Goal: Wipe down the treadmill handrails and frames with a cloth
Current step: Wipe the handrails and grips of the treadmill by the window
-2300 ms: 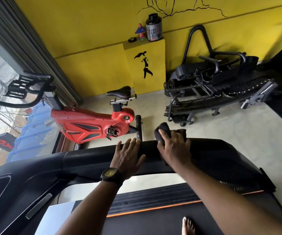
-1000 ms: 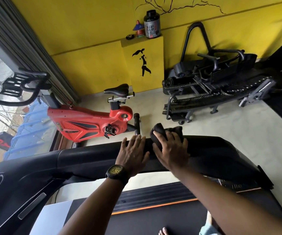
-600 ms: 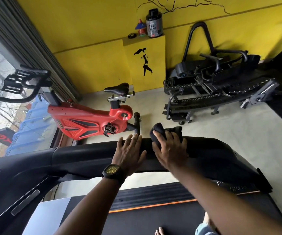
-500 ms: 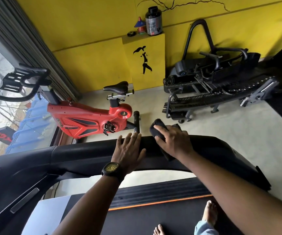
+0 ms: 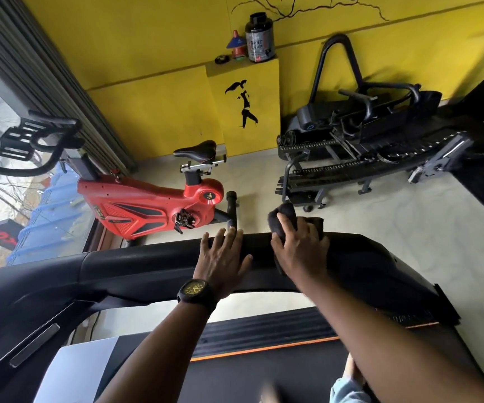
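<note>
Working the same patch of the handrail [image 5: 153,263], the right hand [image 5: 298,251] has barely travelled in the last couple of seconds. Half a second ago its fingers lay angled across the cloth [image 5: 282,216]; now they point more squarely over the rail's far edge, and the hand sits slightly nearer the person. That reads as short scrubbing strokes on one spot, not a long pass. By that judgement, the stretch of handrail to either side of the hands, and the frames below it, are yet to be wiped.

The left hand [image 5: 223,257] has kept its place just beside the right one. It lies flat on top of the handrail with straight, slightly spread fingers, holding nothing and seemingly bracing.

The right hand's fingers curl over the cloth and press it onto the handrail's top and far edge.

The cloth is dark, almost as black as the handrail, and bunched into a thick wad. One rounded lump pokes out past the fingertips beyond the far edge. A fold seems to hang under the palm on the near side. Whether it is damp cannot be told.
</note>
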Motion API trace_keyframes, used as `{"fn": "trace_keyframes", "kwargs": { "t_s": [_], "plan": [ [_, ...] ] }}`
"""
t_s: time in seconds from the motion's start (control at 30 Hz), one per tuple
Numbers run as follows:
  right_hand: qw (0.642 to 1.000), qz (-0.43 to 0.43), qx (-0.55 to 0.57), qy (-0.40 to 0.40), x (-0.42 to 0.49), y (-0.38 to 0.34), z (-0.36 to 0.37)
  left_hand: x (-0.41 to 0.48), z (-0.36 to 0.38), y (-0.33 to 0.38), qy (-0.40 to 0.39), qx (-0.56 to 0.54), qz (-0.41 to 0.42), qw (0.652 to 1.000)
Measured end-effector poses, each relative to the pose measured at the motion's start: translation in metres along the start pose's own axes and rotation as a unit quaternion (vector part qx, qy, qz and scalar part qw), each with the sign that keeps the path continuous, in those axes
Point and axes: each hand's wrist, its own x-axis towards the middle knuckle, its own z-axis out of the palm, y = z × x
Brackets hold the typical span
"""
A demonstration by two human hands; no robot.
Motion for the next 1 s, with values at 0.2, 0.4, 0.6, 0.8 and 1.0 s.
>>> {"fn": "trace_keyframes", "kwargs": {
  "t_s": [0.2,0.4,0.6,0.8,1.0],
  "plan": [
    [0.991,-0.128,0.019,-0.041,0.004,0.008,-0.006,0.002,0.001,0.001,-0.003,0.005,0.006,1.0],
    [0.998,0.065,0.004,-0.023,0.002,0.009,-0.004,0.005,0.001,0.007,-0.009,0.002,0.017,1.0],
    [0.992,-0.122,0.002,-0.024,0.007,0.026,-0.006,0.008,0.001,0.006,-0.021,0.006,0.025,0.999],
    [0.999,0.022,0.005,0.028,-0.023,0.007,0.004,0.008,0.0,0.013,-0.024,-0.004,0.013,1.0],
    [0.991,-0.126,0.005,-0.051,0.028,0.045,-0.01,0.011,-0.001,0.018,-0.027,-0.007,0.016,0.999]
  ]
}}
